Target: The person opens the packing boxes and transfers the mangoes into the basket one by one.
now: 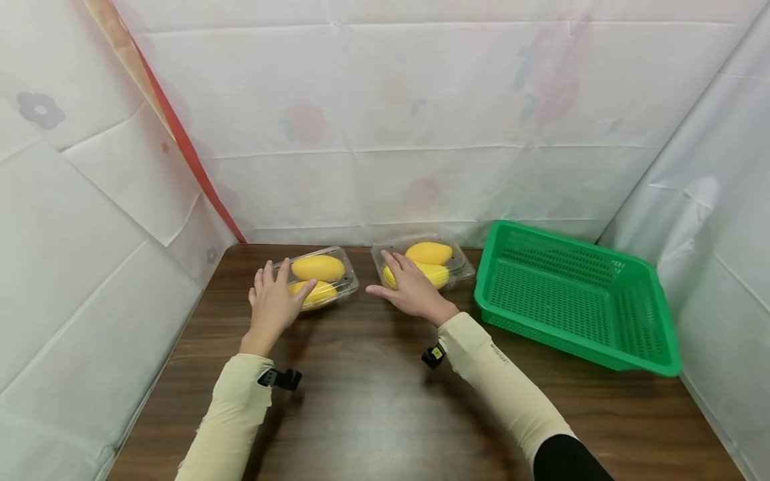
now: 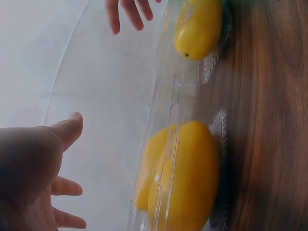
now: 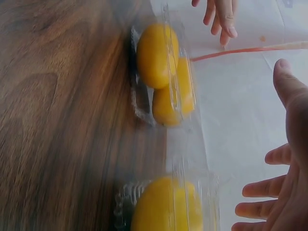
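- Two clear, ribbed plastic boxes sat near the far edge of the dark brown wood-grain table (image 1: 373, 421), a strip of bare tabletop between them; the left transparent box (image 1: 349, 285) stood slightly askew, the right transparent box (image 1: 462, 267) near the basket.
- Two smooth, yellow, oval fruits (image 1: 319, 268) lay side by side in the left box; another two yellow, oval fruits (image 1: 430, 252) lay in the right box, the nearer one partly covered by fingers in the head view.
- The left hand (image 1: 273, 304) was held palm down over the left end of its box; its fingers were spread, thumb out to the side, gripping nothing; the left wrist view showed a gap between hand and lid.
- The right hand (image 1: 415, 287) reached over the left part of the right box; its fingers were likewise extended and gripped nothing; the right wrist view showed it apart from the plastic.
- One green, rectangular, perforated plastic basket (image 1: 553, 339) stood to the right on the table; white, faintly patterned sheeting (image 1: 361, 187) rose behind, a red strip (image 1: 194, 159) slanting down at its left; cream sleeves (image 1: 505, 387) covered both forearms.
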The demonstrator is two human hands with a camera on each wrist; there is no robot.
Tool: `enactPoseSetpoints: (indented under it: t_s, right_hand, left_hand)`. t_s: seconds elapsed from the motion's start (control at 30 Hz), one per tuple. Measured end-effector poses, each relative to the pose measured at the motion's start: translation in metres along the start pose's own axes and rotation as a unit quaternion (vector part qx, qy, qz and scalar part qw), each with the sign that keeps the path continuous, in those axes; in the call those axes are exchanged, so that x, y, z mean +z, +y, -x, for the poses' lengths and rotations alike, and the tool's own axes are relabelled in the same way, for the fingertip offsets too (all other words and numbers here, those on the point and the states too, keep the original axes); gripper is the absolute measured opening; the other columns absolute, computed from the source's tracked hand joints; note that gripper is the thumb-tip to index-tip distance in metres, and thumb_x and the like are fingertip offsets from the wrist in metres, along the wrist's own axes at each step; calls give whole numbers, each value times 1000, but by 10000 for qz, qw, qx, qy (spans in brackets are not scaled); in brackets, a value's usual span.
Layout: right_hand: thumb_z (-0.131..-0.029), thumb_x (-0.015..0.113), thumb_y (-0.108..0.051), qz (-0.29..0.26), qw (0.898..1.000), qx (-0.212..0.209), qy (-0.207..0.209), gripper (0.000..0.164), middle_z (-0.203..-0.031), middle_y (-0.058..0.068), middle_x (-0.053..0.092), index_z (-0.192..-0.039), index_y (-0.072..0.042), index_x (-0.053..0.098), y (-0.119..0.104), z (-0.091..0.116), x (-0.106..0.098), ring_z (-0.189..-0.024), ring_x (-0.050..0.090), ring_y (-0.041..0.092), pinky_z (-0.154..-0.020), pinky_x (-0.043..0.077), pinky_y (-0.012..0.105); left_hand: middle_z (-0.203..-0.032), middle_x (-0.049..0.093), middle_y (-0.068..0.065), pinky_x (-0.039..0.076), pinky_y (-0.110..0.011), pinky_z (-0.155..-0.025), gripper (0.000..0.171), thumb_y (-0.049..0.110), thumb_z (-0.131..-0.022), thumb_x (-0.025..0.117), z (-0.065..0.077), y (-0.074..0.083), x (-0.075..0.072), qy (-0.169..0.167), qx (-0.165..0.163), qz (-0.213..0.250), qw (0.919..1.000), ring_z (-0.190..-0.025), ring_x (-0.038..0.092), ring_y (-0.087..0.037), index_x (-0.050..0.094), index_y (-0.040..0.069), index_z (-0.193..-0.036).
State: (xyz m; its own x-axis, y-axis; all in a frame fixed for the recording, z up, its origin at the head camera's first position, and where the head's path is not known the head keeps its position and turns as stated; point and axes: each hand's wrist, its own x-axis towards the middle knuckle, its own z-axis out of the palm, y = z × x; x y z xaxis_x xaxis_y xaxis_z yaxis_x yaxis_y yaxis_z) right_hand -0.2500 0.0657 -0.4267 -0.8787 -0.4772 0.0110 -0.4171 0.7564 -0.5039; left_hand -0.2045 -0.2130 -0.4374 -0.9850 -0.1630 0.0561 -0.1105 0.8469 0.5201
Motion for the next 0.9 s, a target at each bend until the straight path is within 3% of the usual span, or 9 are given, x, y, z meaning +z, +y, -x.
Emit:
enactPoseSetpoints:
  t_s: [0.33,0.63,0.9]
  right_hand:
    - [-89,49,-69,-133,9998,-115,-74,91,-161,13,22,-158,-22,13,-12,-16,13,-148,25,31,-118,27,52]
    - [-89,47,-70,-470,9986,-135,-198,91,-163,12,17,-158,-25,10,-22,-27,23,-150,21,30,-117,28,54]
    - [-91,50,-66,-326,9989,-317,-118,90,-160,12,26,-157,-19,13,-32,-36,31,-147,27,31,-116,31,52]
  left_hand:
    - [-158,8,-31,10,-75,-108,89,63,-93,48,-1,-17,-7,91,-183,193,9996,-144,6,-54,18,7,-155]
    - [-159,8,-30,9,-73,-110,89,63,-93,48,-1,-27,-7,20,-430,322,9986,-145,7,-51,17,7,-156]
    - [-159,7,-30,10,-73,-111,88,63,-94,45,-4,-35,-8,3,-676,296,9973,-145,7,-52,15,7,-156]
